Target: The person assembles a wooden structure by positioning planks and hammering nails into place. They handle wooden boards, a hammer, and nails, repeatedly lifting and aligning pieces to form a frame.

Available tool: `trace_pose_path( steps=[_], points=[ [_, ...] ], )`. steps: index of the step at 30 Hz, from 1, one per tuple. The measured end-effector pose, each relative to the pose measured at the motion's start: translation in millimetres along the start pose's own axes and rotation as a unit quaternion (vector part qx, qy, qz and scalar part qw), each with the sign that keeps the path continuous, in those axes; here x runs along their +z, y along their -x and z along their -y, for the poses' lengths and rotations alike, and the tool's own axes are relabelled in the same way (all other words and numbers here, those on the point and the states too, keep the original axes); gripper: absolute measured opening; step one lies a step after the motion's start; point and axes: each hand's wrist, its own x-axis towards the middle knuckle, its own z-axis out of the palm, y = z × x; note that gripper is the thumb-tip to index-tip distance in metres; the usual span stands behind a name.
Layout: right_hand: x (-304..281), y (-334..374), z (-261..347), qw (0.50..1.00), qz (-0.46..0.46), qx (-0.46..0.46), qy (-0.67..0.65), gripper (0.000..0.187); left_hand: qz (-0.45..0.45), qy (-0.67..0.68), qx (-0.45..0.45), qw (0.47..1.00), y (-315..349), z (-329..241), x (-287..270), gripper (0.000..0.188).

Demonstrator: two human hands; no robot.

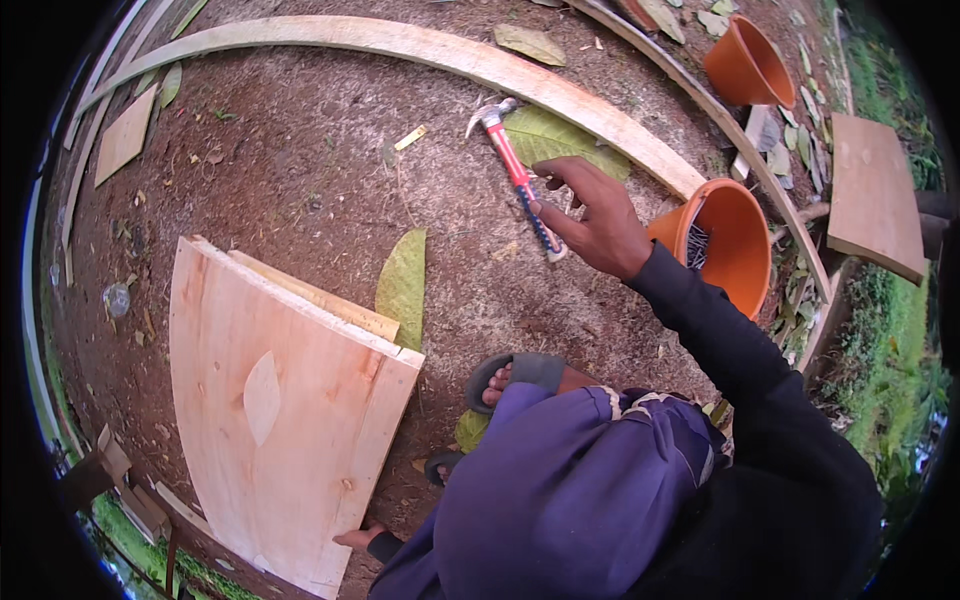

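Observation:
My right hand (600, 215) is over the ground beside a claw hammer (518, 180), its fingers bent but apart and nothing in them. The hammer lies with its metal head away from me; its handle is red, white and blue. At the lower left, a broad pale wooden panel (300, 410) with a leaf-shaped patch rests tilted in front of me. My left hand (362, 537) grips the panel's near right edge, part of the fingers hidden. Under the panel's far edge a narrow wood strip (320, 295) sticks out.
Right of my right hand stands an orange bucket (730, 240) with nails (697, 245) inside. A second orange bucket (748, 62) is farther off. Long boards (400, 38) lie across the dirt, with large leaves (402, 285) around. A wooden board (872, 195) sits at far right.

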Motion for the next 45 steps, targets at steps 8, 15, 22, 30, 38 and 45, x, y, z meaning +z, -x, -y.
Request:
trace_pose_path(
  steps=[8, 15, 22, 30, 38, 45],
  points=[
    [-200.3, -21.7, -225.5, 0.820, -0.436, 0.330, -0.172, 0.047, -0.037, -0.139, 0.118, 0.983, -7.5, 18.8, 11.7, 0.089],
    [-302.7, -35.1, -367.5, 0.693, -0.452, 0.443, -0.344, 0.083, -0.156, -0.488, 0.233, 0.826, 5.9, -29.3, 39.0, 0.089],
    [-366.5, -1.4, -487.5, 0.644, -0.430, 0.390, -0.499, 0.065, -0.190, -0.687, 0.098, 0.694, -0.1, -59.6, 9.0, 0.090],
    [-301.0, -40.2, -495.1, 0.619, -0.504, 0.325, -0.507, 0.047, -0.187, -0.706, 0.040, 0.682, -6.6, -78.8, -46.5, 0.090],
    [-243.9, -55.2, -468.8, 0.601, -0.561, 0.227, -0.522, 0.017, -0.196, -0.695, 0.065, 0.689, 13.9, -81.2, -26.6, 0.078],
    [-215.5, -94.3, -384.5, 0.649, -0.437, 0.179, -0.596, 0.009, -0.230, -0.650, 0.134, 0.712, 4.6, -106.1, -12.6, 0.071]
  ],
)
